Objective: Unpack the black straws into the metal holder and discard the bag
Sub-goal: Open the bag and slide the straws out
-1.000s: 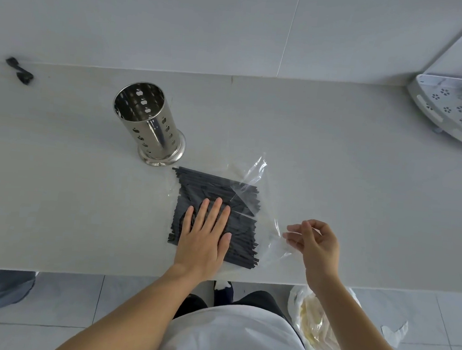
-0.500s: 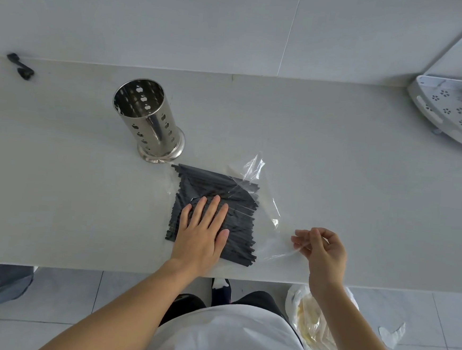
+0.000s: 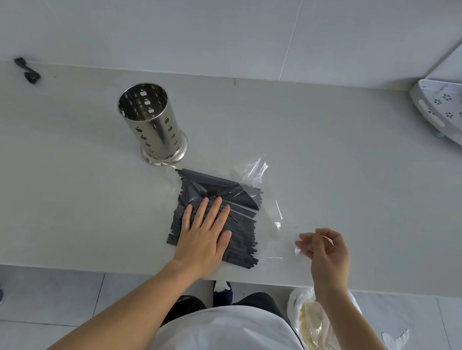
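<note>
Head view: the black straws (image 3: 237, 225) lie in a flat, uneven-ended bundle near the front edge of the pale grey counter (image 3: 361, 185), partly inside a clear plastic bag (image 3: 266, 205). The left hand (image 3: 204, 233) presses flat on them, fingers spread, gripping nothing. The right hand (image 3: 326, 251) pinches the bag's open end. The perforated metal holder (image 3: 152, 124) stands upright just behind, empty, before a grey tiled wall.

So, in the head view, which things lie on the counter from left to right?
Small black clip → metal holder → black straws under the left hand → right hand pinching the clear bag → white perforated rack.
</note>
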